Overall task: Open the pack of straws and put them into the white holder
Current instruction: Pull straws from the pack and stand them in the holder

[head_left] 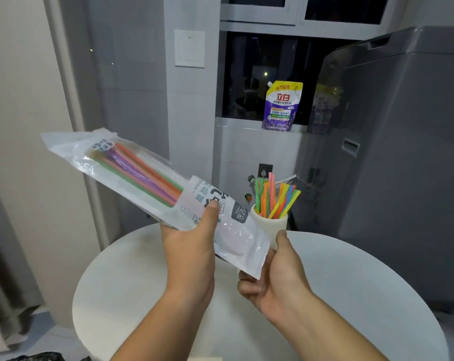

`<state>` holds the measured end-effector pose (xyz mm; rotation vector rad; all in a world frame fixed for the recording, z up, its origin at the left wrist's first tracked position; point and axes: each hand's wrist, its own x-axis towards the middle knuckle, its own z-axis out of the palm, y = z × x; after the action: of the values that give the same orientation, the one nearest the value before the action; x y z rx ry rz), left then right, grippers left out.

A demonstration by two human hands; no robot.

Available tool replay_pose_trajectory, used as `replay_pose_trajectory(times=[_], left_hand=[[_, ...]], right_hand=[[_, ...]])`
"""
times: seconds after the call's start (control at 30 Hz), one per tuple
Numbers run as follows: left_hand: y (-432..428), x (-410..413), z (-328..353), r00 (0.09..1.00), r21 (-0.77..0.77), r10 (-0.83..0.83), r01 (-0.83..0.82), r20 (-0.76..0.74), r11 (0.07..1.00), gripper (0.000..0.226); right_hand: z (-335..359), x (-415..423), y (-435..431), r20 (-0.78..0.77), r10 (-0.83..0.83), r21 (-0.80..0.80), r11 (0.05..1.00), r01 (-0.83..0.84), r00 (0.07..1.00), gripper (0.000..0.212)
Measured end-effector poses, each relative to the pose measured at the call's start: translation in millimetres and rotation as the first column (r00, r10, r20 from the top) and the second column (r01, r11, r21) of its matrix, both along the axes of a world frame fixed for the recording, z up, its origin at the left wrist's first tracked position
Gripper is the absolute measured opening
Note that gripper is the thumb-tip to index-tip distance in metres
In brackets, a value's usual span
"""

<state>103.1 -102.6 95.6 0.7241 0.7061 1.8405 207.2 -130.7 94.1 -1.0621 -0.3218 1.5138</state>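
1. The white holder [272, 226] stands on the round worktop [351, 282] with loose straws [272, 196] fanned upright in it.
2. The pack of straws [142, 173] is held above the worktop, its long axis running from far-left down to near-right.
3. The left hand [192, 246] grips its middle, thumb on top; the right hand [272, 277] curls its fingers under the near end.

Detergent pouch [282, 108] (on the windowsill [238, 123]) near grey washing machine [403, 152]
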Motion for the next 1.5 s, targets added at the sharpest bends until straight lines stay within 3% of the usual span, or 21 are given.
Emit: replay_pose_trajectory(times=[0.17,0.33,0.47,0.6,0.73,1.0,1.1,1.27,1.5], left_hand=[[-1.5,0.6,1.6,0.999,0.011,-0.019,0.019,-0.047,1.0,0.044],[5.0,-4.7,-3.3,0.998,-0.065,0.011,-0.007,0.057,0.998,0.05],[13.2,-14.3,-8.7,0.985,-0.156,0.013,0.014,0.171,0.988,0.046],[13.9,-13.6,-10.5,0.97,-0.222,-0.007,0.062,0.241,0.973,0.042],[13.9,-10.3,-11.4,0.967,-0.239,-0.036,0.098,0.254,0.966,0.038],[18.7,-13.9,-13.1,0.953,-0.217,-0.048,0.117,0.301,0.969,0.039],[18.8,-11.1,-15.7,0.95,-0.221,-0.066,0.138,0.304,0.965,0.038],[19.6,-7.9,-18.6,0.945,-0.249,-0.089,0.172,0.315,0.953,0.036],[24.6,-15.5,-19.4,0.936,-0.243,-0.058,0.149,0.347,0.958,0.038]], right_hand=[[-2.7,-0.3,-1.2,0.017,-0.019,0.034,0.999,0.019,1.0,0.051],[-2.4,3.0,-2.4,0.218,-0.016,0.052,0.999,0.004,0.976,0.041],[-9.0,10.1,0.9,0.539,-0.037,0.128,0.991,-0.039,0.841,0.038],[-11.5,11.4,4.5,0.671,-0.134,0.231,0.972,-0.034,0.729,0.04],[-15.6,13.2,9.5,0.715,-0.143,0.243,0.969,-0.051,0.685,0.03],[-11.3,29.3,13.7,0.703,-0.234,0.339,0.94,-0.027,0.672,0.029],[-9.7,31.3,11.6,0.664,-0.247,0.372,0.928,-0.025,0.705,0.031],[-13.2,28.9,14.9,0.722,-0.293,0.426,0.902,-0.069,0.627,0.027],[-6.5,43.3,15.6,0.723,-0.276,0.419,0.904,-0.085,0.633,0.033]])
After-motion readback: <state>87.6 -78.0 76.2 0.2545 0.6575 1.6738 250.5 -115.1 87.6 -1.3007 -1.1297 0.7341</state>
